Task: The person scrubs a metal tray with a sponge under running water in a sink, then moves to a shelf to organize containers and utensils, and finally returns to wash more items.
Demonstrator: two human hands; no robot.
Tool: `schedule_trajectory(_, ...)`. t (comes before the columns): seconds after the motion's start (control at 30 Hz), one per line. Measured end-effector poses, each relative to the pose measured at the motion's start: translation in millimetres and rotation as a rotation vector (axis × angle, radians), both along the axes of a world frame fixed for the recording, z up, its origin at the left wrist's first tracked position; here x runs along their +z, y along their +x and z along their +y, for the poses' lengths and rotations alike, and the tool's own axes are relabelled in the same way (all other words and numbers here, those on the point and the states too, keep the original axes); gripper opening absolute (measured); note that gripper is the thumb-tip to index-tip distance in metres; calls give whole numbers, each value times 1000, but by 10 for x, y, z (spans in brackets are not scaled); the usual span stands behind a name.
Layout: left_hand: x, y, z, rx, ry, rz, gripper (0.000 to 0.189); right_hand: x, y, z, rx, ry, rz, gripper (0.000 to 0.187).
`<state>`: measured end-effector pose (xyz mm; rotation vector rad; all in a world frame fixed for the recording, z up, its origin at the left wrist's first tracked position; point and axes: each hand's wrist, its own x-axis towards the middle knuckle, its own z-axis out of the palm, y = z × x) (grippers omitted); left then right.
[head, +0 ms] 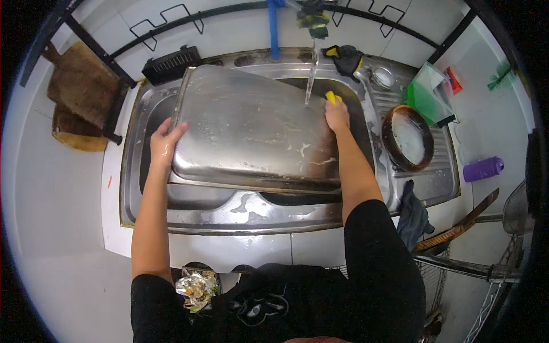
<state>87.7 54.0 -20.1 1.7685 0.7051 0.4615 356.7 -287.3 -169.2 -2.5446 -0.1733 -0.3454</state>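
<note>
A large stainless steel pan (248, 128) lies bottom up and tilted across a double-bowl sink (201, 221). My left hand (165, 139) grips its left edge, thumb on the metal and the other fingers partly hidden. At the pan's right end, my right hand (336, 113) holds a yellow sponge (330, 97), mostly covered by the fingers. Water (313, 70) runs from the tap (316, 21) onto the far right part of the pan. Soapy streaks and droplets mark the metal.
On the drainboard (441, 184) stand a brown bowl (388, 137) with suds and a green-and-clear container (429, 96). A black-and-yellow glove (346, 60) lies behind the sink. Dark cloth (414, 214) hangs over the front right edge; a purple bottle (482, 169) is farther right. Cutting boards (83, 90) hang left.
</note>
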Motion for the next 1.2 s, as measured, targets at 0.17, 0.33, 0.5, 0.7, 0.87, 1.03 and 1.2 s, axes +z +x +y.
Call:
schedule_trajectory(0.17, 35, -47, 11, 46, 3, 31, 77, -274, -532, -479, -120, 77, 460, 41)
schedule_trajectory(0.33, 43, -90, 23, 52, -34, 16, 78, 317, -1654, -207, -169, -64, 443, 56)
schedule_trajectory(0.5, 99, -6, -65, 24, -13, 22, 81, 589, -1292, 404, -56, -95, 328, 69)
schedule_trajectory(0.7, 96, -41, -47, 26, -26, 14, 85, 1115, -1380, 1664, 226, 35, 127, 66)
schedule_trajectory(0.87, 40, -113, -3, 60, -63, 46, 86, 1123, -2033, 1853, 580, 11, -25, 53)
schedule_trajectory(1.03, 10, -173, 97, 50, -56, -1, 85, 950, -2015, 744, 1080, -53, -151, 42)
schedule_trajectory(1.2, -58, 7, 79, -3, -29, 13, 86, 790, -1739, 550, 1027, -3, -131, 40)
